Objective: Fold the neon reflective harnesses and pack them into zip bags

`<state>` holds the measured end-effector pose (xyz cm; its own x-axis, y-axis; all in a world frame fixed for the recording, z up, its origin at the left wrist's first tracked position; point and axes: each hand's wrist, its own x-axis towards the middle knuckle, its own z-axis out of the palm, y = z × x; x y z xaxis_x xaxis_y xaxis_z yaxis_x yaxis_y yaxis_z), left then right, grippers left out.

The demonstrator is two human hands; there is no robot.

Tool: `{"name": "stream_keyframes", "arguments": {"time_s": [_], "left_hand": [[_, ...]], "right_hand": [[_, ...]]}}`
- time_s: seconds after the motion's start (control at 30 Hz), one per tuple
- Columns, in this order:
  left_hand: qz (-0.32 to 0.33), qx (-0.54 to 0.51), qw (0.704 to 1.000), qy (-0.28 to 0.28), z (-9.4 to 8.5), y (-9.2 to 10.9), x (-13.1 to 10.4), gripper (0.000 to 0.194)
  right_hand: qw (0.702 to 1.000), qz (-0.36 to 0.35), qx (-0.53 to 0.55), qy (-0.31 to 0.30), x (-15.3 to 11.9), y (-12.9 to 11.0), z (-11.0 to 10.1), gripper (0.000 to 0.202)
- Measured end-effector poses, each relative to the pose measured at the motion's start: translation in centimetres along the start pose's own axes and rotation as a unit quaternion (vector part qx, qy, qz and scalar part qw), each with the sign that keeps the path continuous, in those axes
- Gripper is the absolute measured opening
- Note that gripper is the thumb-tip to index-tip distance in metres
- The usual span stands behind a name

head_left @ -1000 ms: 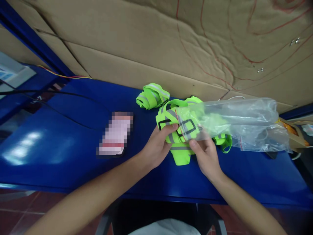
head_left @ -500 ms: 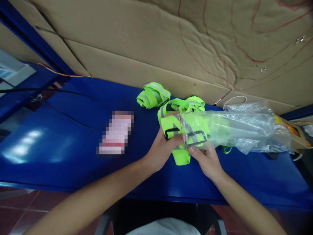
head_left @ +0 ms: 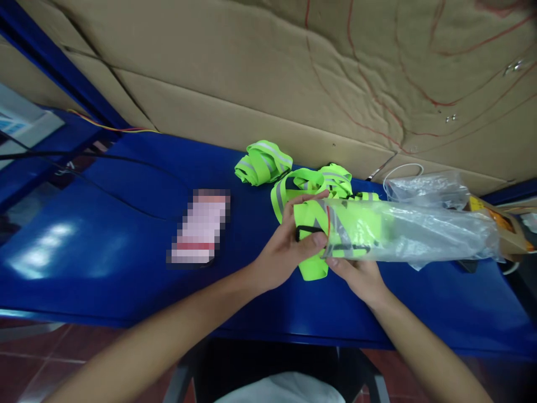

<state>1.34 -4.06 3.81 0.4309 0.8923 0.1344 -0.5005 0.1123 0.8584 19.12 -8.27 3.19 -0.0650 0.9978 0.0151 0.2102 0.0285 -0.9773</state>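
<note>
Two hands work above the blue table: the left hand grips a folded neon-green strap, partly inside the clear plastic bag; the right hand holds the bag's lower edge near its red-lined opening.

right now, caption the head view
Left hand and right hand slide a folded neon strap into a clear bag
</note>
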Motion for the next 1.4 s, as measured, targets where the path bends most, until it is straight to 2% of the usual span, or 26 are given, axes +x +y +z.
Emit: {"name": "stream_keyframes", "arguments": {"time_s": [0.1,0.27,0.33,0.47,0.57,0.7,0.77,0.87,0.97,1.03,1.13,1.2,1.27,1.33,1.4], "left_hand": [[0.025,0.045,0.999,-0.006,0.1,0.7,-0.2,0.045],[0.025,-0.019,0.999,0.036,0.5,0.7,0.1,0.042],[0.008,-0.04,0.999,0.024,0.7,0.6,0.1,0.039],[-0.017,-0.025,1.0,0.01,0.6,0.6,0.0,0.044],[-0.026,-0.01,0.999,0.018,0.3,0.6,0.0,0.041],[-0.076,-0.089,0.993,-0.008,0.6,-0.2,0.0,0.041],[-0.09,-0.112,0.989,0.016,1.0,-0.6,0.0,0.038],[-0.087,-0.115,0.988,0.06,1.3,-0.8,0.0,0.034],[-0.111,-0.118,0.986,0.044,0.8,-0.6,0.4,0.027],[-0.126,-0.107,0.986,0.035,0.3,-0.3,0.7,0.023],[-0.061,-0.046,0.992,0.104,-0.3,0.1,1.1,0.024],[-0.015,-0.013,0.99,0.137,-0.6,0.4,1.4,0.032],[-0.036,0.006,0.993,0.109,-0.9,0.7,1.6,0.041],[-0.089,0.011,0.994,0.069,-1.1,0.9,1.8,0.039],[-0.108,0.009,0.992,0.063,-1.2,0.9,1.9,0.037]], "right_hand": [[1.0,-0.011,0.005,0.007,0.0,0.5,-0.5,0.057],[0.998,-0.019,-0.023,0.058,0.0,1.3,-1.1,0.05],[0.999,-0.023,-0.018,0.033,0.0,1.2,-1.4,0.055],[0.997,-0.039,0.032,-0.057,0.0,1.0,-2.3,0.08],[0.998,-0.03,0.014,-0.056,-0.2,2.1,-2.6,0.073],[0.998,0.034,-0.007,-0.045,-0.2,3.5,-1.8,0.068],[0.997,0.047,-0.002,-0.067,0.1,3.1,-1.0,0.067],[0.994,0.043,0.015,-0.097,1.0,1.6,-0.1,0.053],[0.993,0.054,0.014,-0.101,1.6,0.3,-0.2,0.043],[0.996,0.055,0.004,-0.069,1.6,0.1,-0.5,0.043],[0.999,0.047,-0.002,-0.004,1.4,0.2,-1.0,0.042],[0.999,0.046,0.025,0.001,1.1,0.3,-1.1,0.044],[0.995,0.06,0.07,-0.037,0.9,0.1,-1.1,0.045],[0.986,0.092,0.111,-0.082,0.8,-0.2,-1.2,0.044],[0.978,0.113,0.138,-0.108,0.9,-0.5,-1.4,0.046]]}}
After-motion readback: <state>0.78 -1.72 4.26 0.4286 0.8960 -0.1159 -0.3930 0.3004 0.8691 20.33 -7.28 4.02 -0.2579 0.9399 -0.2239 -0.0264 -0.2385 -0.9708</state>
